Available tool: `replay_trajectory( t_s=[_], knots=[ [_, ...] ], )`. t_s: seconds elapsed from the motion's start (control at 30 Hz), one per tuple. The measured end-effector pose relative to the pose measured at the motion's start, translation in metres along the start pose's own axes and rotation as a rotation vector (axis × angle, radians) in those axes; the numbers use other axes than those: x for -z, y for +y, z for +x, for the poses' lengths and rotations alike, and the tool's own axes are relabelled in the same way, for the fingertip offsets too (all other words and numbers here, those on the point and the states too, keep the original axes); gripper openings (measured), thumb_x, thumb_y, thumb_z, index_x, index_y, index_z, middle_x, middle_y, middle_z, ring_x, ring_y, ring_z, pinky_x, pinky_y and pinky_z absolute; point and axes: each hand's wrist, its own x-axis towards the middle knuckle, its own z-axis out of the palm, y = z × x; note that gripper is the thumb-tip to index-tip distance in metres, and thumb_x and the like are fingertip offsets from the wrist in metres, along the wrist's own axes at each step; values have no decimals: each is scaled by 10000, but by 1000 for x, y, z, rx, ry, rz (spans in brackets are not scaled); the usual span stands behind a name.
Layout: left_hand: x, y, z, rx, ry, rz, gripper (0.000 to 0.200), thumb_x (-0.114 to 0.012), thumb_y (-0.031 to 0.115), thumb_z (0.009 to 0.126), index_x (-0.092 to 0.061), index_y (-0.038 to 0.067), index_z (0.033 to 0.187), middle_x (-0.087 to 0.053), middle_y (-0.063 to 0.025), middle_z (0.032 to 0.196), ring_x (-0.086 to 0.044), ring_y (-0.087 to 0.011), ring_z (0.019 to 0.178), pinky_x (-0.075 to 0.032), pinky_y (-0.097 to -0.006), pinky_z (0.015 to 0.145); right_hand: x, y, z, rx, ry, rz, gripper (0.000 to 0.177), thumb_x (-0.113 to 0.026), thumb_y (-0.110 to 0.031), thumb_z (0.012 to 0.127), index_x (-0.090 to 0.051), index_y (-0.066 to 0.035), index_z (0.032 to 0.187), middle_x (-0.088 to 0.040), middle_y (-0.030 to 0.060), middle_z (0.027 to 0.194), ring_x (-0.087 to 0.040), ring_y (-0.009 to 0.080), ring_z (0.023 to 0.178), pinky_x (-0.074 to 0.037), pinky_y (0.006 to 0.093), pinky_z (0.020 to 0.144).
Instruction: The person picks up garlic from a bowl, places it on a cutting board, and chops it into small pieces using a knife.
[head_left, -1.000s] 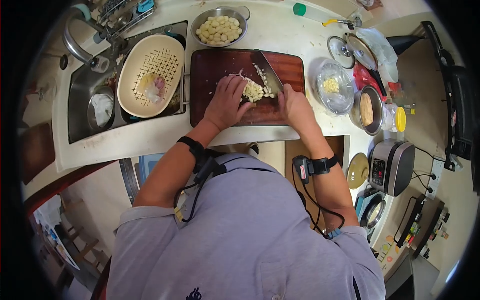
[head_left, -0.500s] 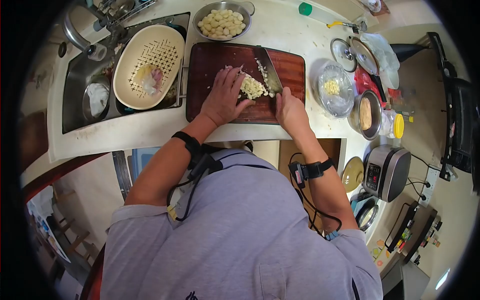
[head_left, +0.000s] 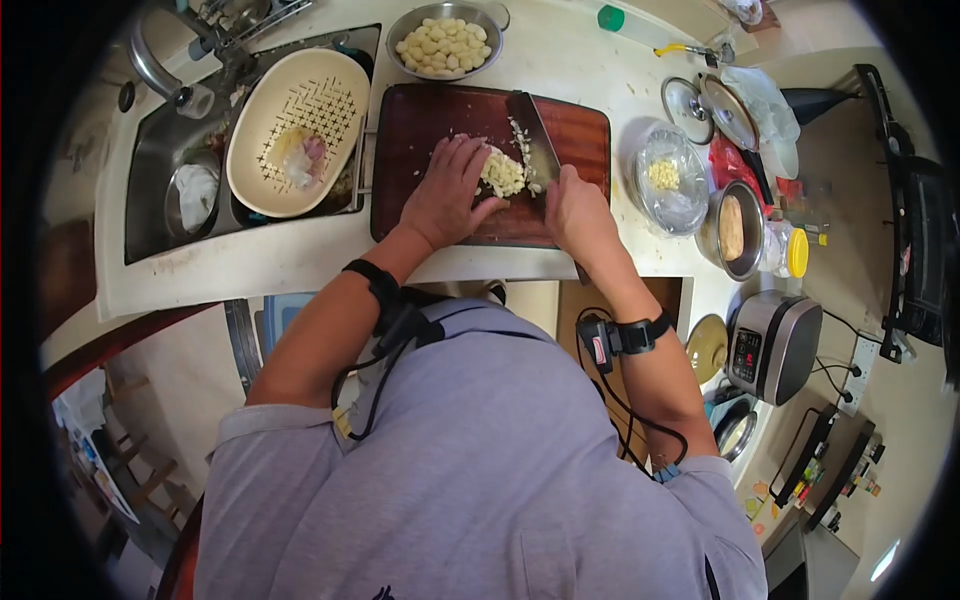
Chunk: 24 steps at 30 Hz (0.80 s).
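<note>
We judge ourselves mid-chop: right grip (head_left: 578, 215) wrapped round the knife (head_left: 533, 140), left grip (head_left: 447, 195) spread flat on the garlic (head_left: 503, 173) beside it. The next cut needs the left grip kept clear.

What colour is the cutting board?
The cutting board is dark reddish-brown; head view shows it.
</note>
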Motion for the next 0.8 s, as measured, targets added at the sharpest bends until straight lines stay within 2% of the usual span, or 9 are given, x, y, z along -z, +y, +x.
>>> replay_trajectory(
  t_s=[0.1,0.27,0.43,0.53,0.57,0.67,0.7,0.8],
  knots=[
    [1,-2,2,7,1,-7,802,-774,424,907,-452,-27,1485,-465,-203,1516,-402,-404,1458,-280,-555,1272,18,-17,2,-32,-51,-24,215,-530,-163,1059,-544,50,1027,-693,363,828,-700,555,832,-561,623,754],
    [3,-2,1,23,-12,-24,772,-767,397,916,-458,-20,1487,-465,-194,1526,-399,-404,1465,-274,-557,1274,-27,-8,-8,-59,28,41,243,-537,-185,1058,-538,50,996,-682,353,796,-686,549,785,-551,617,734],
    [3,-1,3,20,-31,-21,759,-758,395,922,-464,-21,1484,-475,-202,1518,-404,-414,1461,-268,-560,1274,1,-12,7,-6,-31,-29,233,-538,-167,1051,-544,58,992,-682,357,800,-686,550,779,-554,617,711],
    [3,-2,2,17,-33,-40,752,-749,402,928,-468,-21,1482,-478,-205,1514,-405,-423,1456,-267,-562,1274,-14,-16,1,-35,-7,-11,230,-539,-165,1049,-536,60,1004,-680,363,804,-684,553,777,-548,623,721],
    [3,-1,2,2,-2,-44,752,-749,405,926,-471,-21,1479,-477,-206,1513,-408,-425,1452,-266,-566,1272,-21,-21,-3,-111,-29,36,205,-586,-125,997,-514,60,1049,-696,364,825,-711,547,854,-583,591,785],
    [2,-2,3,1,-35,-6,761,-751,412,920,-471,-26,1476,-479,-206,1510,-409,-419,1451,-270,-569,1269,-33,-9,-5,-84,37,57,202,-591,-132,997,-515,52,1034,-695,351,798,-717,540,840,-585,590,781],
    [1,-1,4,13,-28,-25,767,-756,415,913,-473,-32,1469,-479,-208,1506,-405,-408,1452,-265,-571,1269,-23,-7,3,-76,-36,0,207,-609,-130,984,-524,51,1036,-704,350,821,-723,532,850,-589,587,787],
    [5,-1,2,-11,3,-36,763,-756,412,913,-474,-36,1463,-477,-213,1508,-402,-408,1453,-263,-571,1270,2,-20,12,21,-20,-44,215,-538,-171,1053,-527,41,1017,-684,344,795,-693,539,770,-559,606,685]
  ],
)
